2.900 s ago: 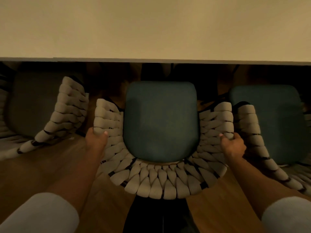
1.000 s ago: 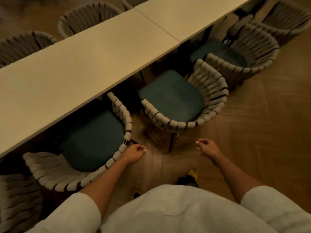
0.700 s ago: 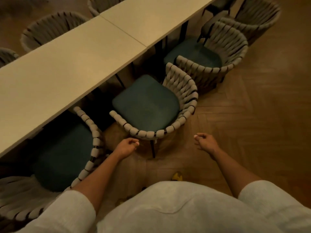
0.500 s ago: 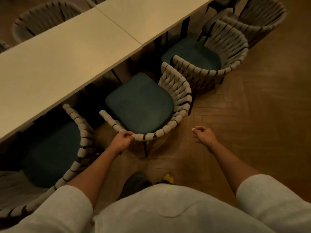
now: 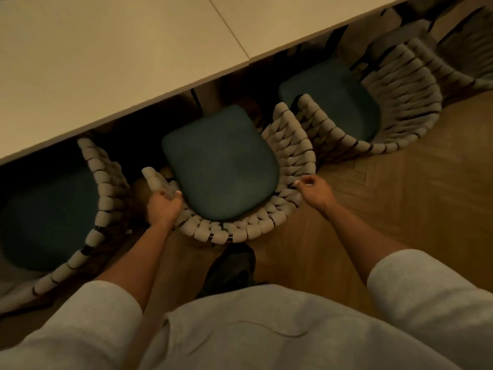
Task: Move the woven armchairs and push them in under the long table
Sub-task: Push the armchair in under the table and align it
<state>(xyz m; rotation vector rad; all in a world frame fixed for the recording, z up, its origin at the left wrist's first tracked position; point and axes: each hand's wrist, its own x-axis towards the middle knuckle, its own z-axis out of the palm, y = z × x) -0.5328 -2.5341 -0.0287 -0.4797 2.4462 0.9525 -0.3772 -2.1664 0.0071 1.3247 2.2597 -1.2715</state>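
Note:
The middle woven armchair [image 5: 221, 233], with a dark teal seat cushion, stands turned a little to the left, its front under the edge of the long pale table [image 5: 133, 62]. My left hand [image 5: 164, 206] grips the left side of its woven back rim, thumb over the top. My right hand [image 5: 314, 192] is at the rim's right side, its curled fingertips pinching the outer edge. A second woven armchair [image 5: 106, 182] sits at the left, partly under the table. A third woven armchair [image 5: 400, 102] on the right touches the middle one's arm.
Another woven chair [image 5: 466, 49] shows at the far right by the table's end. My dark shoe [image 5: 232, 268] stands just behind the middle chair. The herringbone wood floor [image 5: 400, 196] stretches to the right.
I have stepped up behind the middle chair. My left hand has shifted its hold further along the woven rim, and my right hand has moved from open air onto the rim's right side.

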